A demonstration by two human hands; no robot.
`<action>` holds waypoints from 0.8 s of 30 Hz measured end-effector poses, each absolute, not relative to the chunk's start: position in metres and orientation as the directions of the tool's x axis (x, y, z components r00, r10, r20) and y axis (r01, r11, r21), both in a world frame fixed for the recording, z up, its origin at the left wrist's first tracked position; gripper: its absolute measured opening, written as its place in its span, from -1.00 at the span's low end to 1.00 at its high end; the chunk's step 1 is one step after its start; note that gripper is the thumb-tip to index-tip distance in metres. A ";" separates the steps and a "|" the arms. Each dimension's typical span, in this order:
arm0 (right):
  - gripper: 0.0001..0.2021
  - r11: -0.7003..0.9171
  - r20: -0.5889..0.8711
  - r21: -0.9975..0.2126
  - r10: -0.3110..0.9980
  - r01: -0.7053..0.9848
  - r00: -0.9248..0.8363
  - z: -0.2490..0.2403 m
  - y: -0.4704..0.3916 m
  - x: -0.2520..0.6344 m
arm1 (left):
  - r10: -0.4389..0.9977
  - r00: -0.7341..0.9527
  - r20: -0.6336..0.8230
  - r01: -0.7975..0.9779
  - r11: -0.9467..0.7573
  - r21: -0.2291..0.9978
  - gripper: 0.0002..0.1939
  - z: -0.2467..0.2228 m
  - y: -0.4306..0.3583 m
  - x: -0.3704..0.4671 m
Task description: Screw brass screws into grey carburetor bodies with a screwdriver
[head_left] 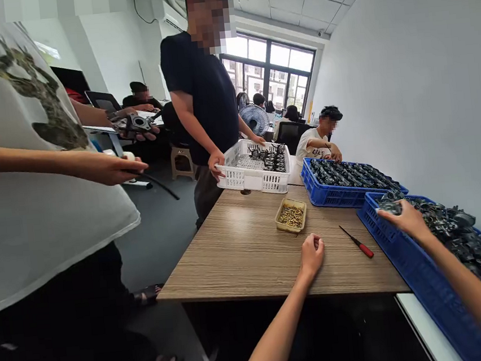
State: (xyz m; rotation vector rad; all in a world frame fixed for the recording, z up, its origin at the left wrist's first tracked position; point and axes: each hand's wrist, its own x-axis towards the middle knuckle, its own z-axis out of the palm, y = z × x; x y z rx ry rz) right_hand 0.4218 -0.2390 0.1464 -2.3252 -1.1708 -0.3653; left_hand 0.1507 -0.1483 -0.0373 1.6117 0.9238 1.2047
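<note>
My left hand (313,254) rests on the wooden table with its fingers curled closed; whatever they may hold is hidden. Just beyond it sits a small tray (279,225) of brass-coloured screw-like pieces. To its right lies a screwdriver (364,248) with a red handle and dark shaft. My right hand (412,219) is over the near blue crate (381,226), closed on a grey metal part (391,208) that looks like a carburetor body. Similar dark metal parts (453,225) are heaped in that crate.
A second blue crate (331,197) holds rows of metal parts; a seated person (311,142) reaches into it. A standing person (202,93) grips a white basket (251,182) at the table's far edge. At left, another person (35,211) holds a metal part (139,122).
</note>
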 end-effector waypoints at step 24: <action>-0.43 0.057 0.263 -0.409 0.963 0.911 0.058 -0.005 -0.217 0.292 | 0.918 0.209 0.336 0.103 -0.362 0.926 -0.81 -0.044 -0.145 0.156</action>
